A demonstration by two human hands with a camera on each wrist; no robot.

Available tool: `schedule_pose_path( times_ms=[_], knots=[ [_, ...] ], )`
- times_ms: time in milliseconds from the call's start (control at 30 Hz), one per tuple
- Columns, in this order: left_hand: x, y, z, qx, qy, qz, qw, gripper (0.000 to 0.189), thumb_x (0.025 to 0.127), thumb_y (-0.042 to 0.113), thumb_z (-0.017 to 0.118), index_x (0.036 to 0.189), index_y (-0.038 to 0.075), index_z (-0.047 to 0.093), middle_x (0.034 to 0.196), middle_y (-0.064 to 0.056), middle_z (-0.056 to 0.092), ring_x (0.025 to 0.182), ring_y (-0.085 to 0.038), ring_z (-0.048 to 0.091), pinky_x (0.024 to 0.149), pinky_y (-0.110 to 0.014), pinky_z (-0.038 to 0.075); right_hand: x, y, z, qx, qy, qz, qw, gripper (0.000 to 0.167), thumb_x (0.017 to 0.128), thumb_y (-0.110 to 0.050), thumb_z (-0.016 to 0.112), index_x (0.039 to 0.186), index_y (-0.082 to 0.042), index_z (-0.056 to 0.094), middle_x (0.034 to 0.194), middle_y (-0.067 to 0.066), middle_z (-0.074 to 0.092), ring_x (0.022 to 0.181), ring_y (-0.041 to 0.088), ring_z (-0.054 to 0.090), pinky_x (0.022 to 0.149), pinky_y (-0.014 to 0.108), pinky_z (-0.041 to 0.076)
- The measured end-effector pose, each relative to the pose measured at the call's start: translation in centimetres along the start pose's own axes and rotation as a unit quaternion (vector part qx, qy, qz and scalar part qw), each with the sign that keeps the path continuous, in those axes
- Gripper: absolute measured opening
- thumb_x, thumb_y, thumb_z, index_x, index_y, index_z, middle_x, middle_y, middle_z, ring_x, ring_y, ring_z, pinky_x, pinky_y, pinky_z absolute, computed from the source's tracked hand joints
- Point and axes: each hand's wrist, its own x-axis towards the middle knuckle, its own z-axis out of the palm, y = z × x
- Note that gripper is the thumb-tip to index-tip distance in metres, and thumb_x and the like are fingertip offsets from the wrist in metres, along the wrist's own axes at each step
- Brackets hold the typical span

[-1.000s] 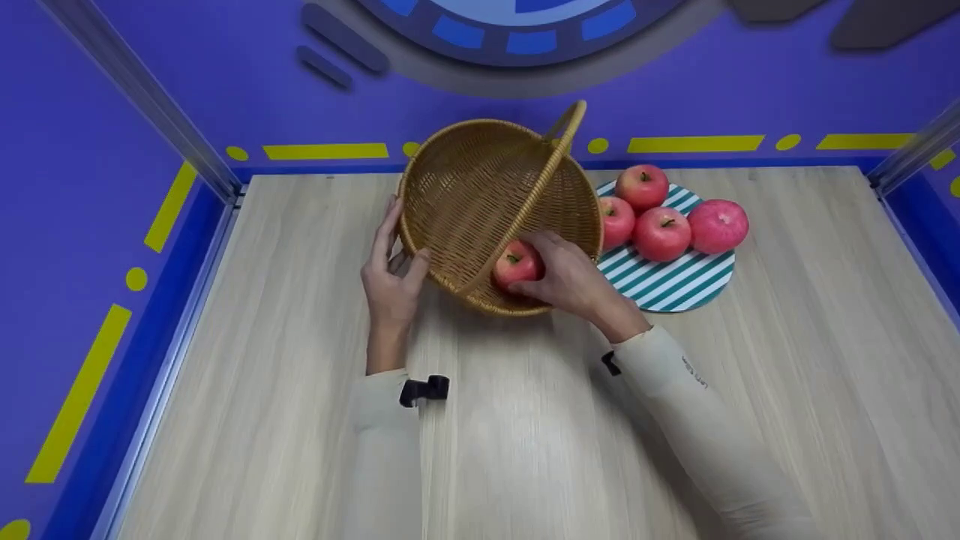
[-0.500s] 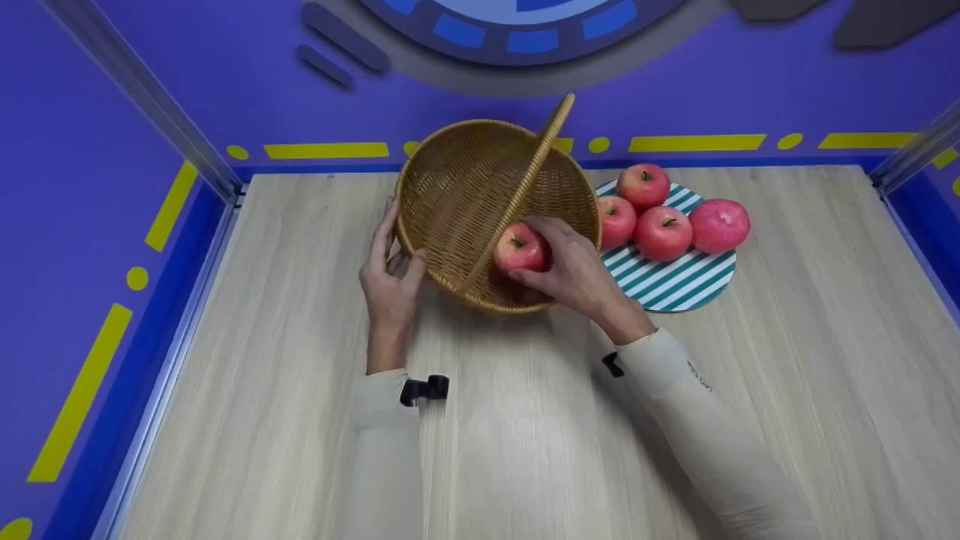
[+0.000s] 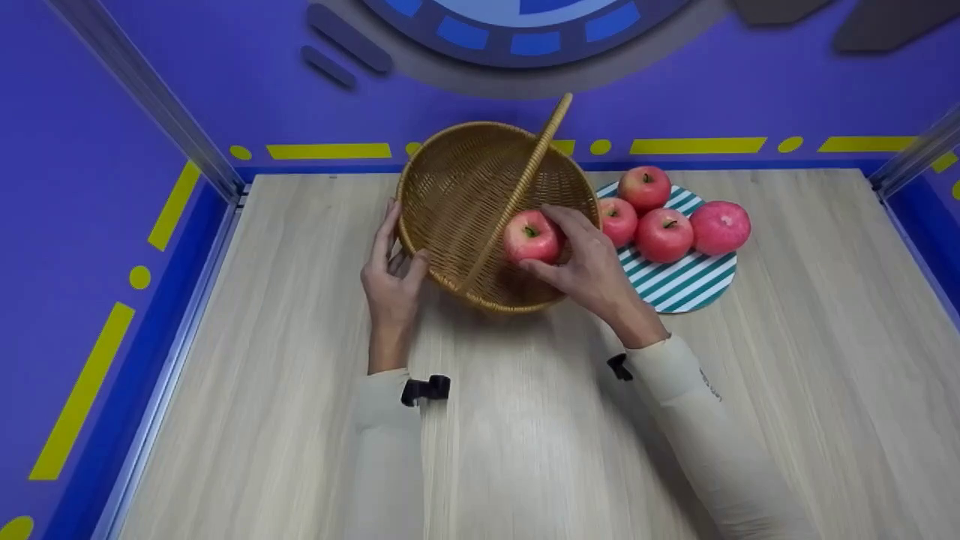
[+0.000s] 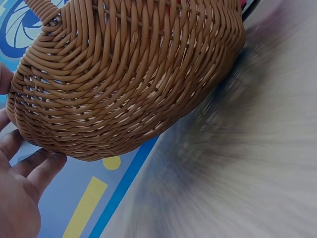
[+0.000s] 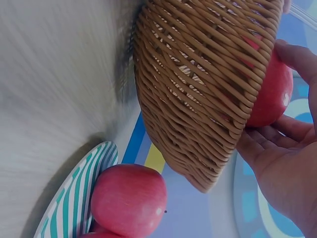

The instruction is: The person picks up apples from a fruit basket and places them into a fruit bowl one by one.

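Note:
My right hand (image 3: 596,270) grips a red apple (image 3: 531,236) between thumb and fingers, stem facing up, inside the mouth of a brown wicker basket (image 3: 457,202). In the right wrist view this apple (image 5: 273,91) shows above the basket's rim, with fingers curled round it. My left hand (image 3: 391,285) holds the basket's left side, thumb at the rim and fingers along the outer wall. The left wrist view has its fingers (image 4: 47,171) against the weave. The basket tilts toward me, its arched handle (image 3: 536,157) crossing over the opening. No other fruit shows inside.
Right of the basket, a round green-and-white striped mat (image 3: 679,289) bears several red apples (image 3: 664,235) and a pinker round fruit (image 3: 720,226). Blue printed panels (image 3: 300,112) stand behind and at the sides of the wooden table (image 3: 495,435).
My right hand has lifted the apple up and to the right from low in the basket. The handle has swung slightly left. My left hand stays at the basket's side.

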Motion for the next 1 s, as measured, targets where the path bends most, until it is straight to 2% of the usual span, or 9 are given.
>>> schedule_pose_path(
  times_ms=[433, 567, 733, 900, 1000],
  knots=[
    [0.0, 0.0, 0.0, -0.004, 0.001, -0.004, 1.0000, 0.066, 0.098, 0.010, 0.069, 0.160, 0.008, 0.048, 0.168, -0.011, 0.038, 0.145, -0.033, 0.049, 0.115, -0.049, 0.045, -1.1, 0.4, -1.6, 0.027, 0.046, -0.004, 0.9986, 0.082, 0.087, -0.030, 0.091, 0.154, -0.003, 0.053, 0.150, 0.013, 0.058, 0.133, 0.027, 0.057, 0.111, 0.049, 0.050],
    [0.0, 0.1, -0.1, -0.003, -0.001, -0.007, 1.0000, 0.067, 0.098, 0.014, 0.070, 0.161, 0.009, 0.047, 0.169, -0.011, 0.037, 0.145, -0.031, 0.050, 0.114, -0.049, 0.047, -1.6, 0.5, -2.2, 0.027, 0.065, 0.001, 0.9975, 0.082, 0.086, -0.027, 0.091, 0.154, -0.004, 0.053, 0.149, 0.012, 0.060, 0.130, 0.026, 0.058, 0.109, 0.048, 0.052],
    [0.0, 0.0, -0.1, -0.003, 0.003, -0.014, 0.9999, 0.069, 0.098, 0.025, 0.071, 0.161, 0.011, 0.047, 0.169, -0.006, 0.039, 0.143, -0.029, 0.052, 0.114, -0.048, 0.047, -2.2, 0.9, -2.7, 0.024, 0.095, -0.017, 0.9950, 0.080, 0.085, -0.022, 0.092, 0.153, -0.003, 0.054, 0.148, 0.012, 0.061, 0.132, 0.025, 0.058, 0.113, 0.047, 0.048],
    [0.0, -0.1, -0.1, -0.001, 0.005, -0.013, 0.9999, 0.067, 0.098, 0.014, 0.069, 0.161, 0.011, 0.048, 0.167, -0.001, 0.041, 0.144, -0.029, 0.051, 0.114, -0.051, 0.047, -2.8, 1.5, -3.5, 0.023, 0.118, -0.038, 0.9920, 0.080, 0.083, -0.021, 0.094, 0.151, -0.002, 0.057, 0.148, 0.010, 0.062, 0.134, 0.023, 0.057, 0.114, 0.043, 0.047],
    [0.0, -0.1, -0.1, 0.007, 0.006, -0.016, 0.9998, 0.066, 0.098, 0.011, 0.068, 0.161, 0.013, 0.048, 0.167, -0.005, 0.041, 0.144, -0.028, 0.051, 0.114, -0.052, 0.047, -3.0, 1.8, -3.9, 0.029, 0.125, -0.043, 0.9908, 0.081, 0.081, -0.020, 0.095, 0.150, 0.000, 0.058, 0.148, 0.010, 0.061, 0.135, 0.023, 0.057, 0.114, 0.036, 0.047]
  ],
)
